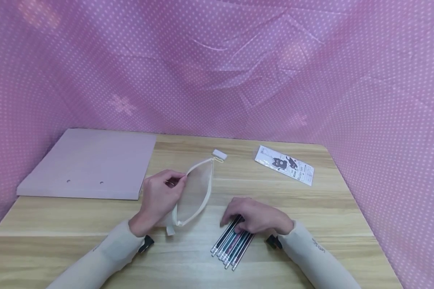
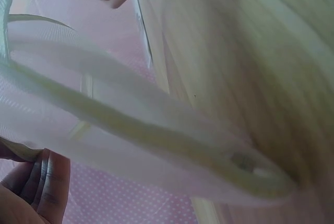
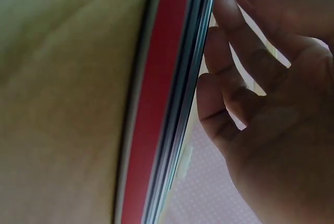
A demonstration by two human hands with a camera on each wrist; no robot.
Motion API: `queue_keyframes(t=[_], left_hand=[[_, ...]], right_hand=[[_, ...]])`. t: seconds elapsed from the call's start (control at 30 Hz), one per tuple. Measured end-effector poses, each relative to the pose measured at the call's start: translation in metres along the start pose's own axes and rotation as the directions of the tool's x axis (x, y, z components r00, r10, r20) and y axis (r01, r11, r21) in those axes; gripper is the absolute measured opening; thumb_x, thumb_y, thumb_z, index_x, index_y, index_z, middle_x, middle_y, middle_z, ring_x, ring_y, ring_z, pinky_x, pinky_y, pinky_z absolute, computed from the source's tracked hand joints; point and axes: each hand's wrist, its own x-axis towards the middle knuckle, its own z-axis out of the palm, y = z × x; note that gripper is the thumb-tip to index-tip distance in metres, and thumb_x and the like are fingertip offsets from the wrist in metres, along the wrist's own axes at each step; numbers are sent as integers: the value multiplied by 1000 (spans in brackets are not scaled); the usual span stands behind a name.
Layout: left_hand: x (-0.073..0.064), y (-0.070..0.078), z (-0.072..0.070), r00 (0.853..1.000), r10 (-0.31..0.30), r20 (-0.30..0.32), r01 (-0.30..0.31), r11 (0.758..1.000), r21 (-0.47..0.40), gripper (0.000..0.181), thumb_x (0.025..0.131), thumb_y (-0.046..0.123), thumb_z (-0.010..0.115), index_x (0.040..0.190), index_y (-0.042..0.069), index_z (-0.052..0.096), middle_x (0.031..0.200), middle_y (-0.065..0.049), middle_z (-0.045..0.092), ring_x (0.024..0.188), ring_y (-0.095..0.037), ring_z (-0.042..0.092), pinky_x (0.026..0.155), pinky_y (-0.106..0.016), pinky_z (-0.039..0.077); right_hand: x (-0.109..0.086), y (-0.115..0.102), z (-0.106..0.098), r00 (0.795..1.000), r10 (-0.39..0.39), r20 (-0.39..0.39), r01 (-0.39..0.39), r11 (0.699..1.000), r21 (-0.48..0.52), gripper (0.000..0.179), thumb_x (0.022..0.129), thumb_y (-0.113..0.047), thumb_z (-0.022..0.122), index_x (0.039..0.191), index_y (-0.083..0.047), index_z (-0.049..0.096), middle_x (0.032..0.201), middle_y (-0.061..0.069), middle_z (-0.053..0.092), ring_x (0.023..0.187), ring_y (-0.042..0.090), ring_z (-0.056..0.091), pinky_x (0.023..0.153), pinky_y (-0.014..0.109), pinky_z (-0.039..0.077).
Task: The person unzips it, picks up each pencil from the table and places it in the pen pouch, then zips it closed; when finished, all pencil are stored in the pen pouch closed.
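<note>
A translucent pouch (image 1: pixel 197 188) with a cream zipper edge gapes toward the right. My left hand (image 1: pixel 164 196) pinches its left rim between thumb and fingers. In the left wrist view the pouch's zipper edge (image 2: pixel 135 132) crosses close to the camera, with the fingers (image 2: pixel 52 187) at lower left. To the right, a bundle of several pencils (image 1: pixel 231 249) lies on the table, ends slightly fanned. Over their far part is my right hand (image 1: pixel 256 214), its loosely bent fingers touching them. The right wrist view shows a red pencil (image 3: pixel 156 98) among dark ones, with fingertips beside them.
A white eraser (image 1: pixel 220 154) lies just beyond the pouch's zipper pull. Farther right is a packaged ruler set (image 1: pixel 285 165) with cat drawings. A large pale folder or board (image 1: pixel 90 160) covers the back left. Pink dotted cloth (image 1: pixel 217 72) hangs around the table.
</note>
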Motion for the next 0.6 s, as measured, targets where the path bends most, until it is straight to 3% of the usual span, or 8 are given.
queue_keyframes(t=[0.3, 0.6], left_hand=[[-1, -1, 0, 1000, -19, 4, 19, 1000, 2, 7, 80, 8, 82, 86, 8, 79, 79, -5, 78, 64, -12, 69, 59, -12, 55], [0, -1, 0, 1000, -28, 7, 28, 1000, -2, 7, 80, 7, 83, 85, 8, 79, 79, -5, 78, 63, -12, 69, 59, -10, 53]], right_hand=[[4, 5, -1, 996, -86, 22, 87, 993, -77, 45, 78, 6, 69, 111, -24, 74, 110, -15, 73, 110, 4, 59, 103, 28, 49], [6, 9, 1, 994, -110, 1, 110, 993, -45, 39, 77, 9, 68, 96, -23, 76, 97, -13, 72, 97, 0, 60, 92, 19, 52]])
